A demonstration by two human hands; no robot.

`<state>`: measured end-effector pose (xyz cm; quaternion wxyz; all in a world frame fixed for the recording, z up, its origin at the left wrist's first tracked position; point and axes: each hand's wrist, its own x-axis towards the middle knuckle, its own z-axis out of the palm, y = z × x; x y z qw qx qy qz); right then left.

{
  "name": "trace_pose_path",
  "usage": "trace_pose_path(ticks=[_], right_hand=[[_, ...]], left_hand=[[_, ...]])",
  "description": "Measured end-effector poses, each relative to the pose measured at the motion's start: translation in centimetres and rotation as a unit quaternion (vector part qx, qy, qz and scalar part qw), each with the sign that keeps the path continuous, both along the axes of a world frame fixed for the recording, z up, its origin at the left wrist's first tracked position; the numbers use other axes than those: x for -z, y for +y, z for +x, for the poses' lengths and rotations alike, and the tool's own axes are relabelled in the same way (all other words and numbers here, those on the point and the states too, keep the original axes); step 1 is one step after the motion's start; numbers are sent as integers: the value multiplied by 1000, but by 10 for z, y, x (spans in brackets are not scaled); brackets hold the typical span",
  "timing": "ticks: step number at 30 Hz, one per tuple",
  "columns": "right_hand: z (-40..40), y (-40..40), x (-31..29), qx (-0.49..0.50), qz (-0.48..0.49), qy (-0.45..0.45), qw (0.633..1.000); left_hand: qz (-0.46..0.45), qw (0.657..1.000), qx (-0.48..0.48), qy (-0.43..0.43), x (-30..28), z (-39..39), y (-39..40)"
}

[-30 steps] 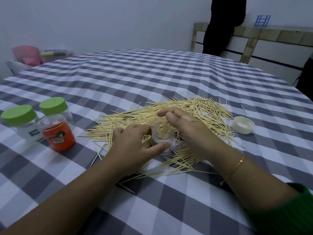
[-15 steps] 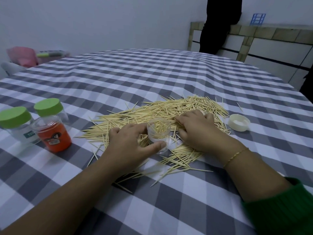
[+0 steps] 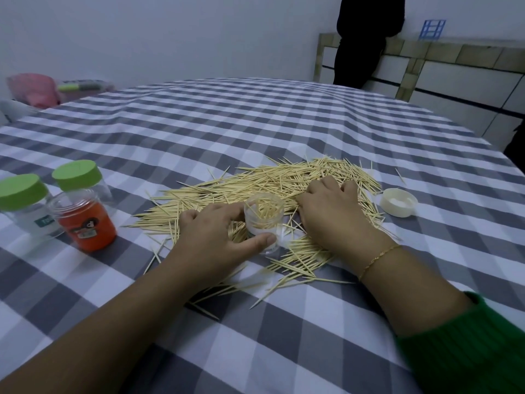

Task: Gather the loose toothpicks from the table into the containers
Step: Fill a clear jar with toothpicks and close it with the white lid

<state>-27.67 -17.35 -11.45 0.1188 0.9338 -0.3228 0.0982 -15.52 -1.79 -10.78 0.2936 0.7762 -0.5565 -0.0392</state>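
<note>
Far left stand two green-lidded jars (image 3: 24,206) and an orange jar (image 3: 83,220). Your left hand (image 3: 216,240) grips the open cup (image 3: 264,220), upright amid the toothpicks (image 3: 272,186). Your right hand (image 3: 332,214) lies on the pile, fingers curled into it; a white lid (image 3: 397,201) sits beside.

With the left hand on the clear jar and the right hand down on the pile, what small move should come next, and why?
Probably the right hand should pinch up a small bunch from the toothpick pile under its fingers and lift it toward the clear jar. The left hand holds that jar upright and open, it is only partly filled, and many toothpicks lie loose around it.
</note>
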Motion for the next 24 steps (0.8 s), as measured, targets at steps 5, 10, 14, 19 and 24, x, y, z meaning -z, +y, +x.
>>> trace_pose_path(ticks=[5,10,14,19,24], right_hand=[[-2,3,-5,5,-3,-5,1000],[-4,2,-11,20,78,-57,995],[-6,1,-20,43,201,-99,974],[-3,-3,-20,18,338,-250,907],[-8,12,-34,-40,533,-393,748]], left_hand=[[2,1000,1,-5,-1,0,0],[-4,1000,3,-2,-1,0,0],[-3,1000,5,-2,0,0,-1],[-5,1000,7,4,0,0,-1],[2,1000,7,7,0,0,0]])
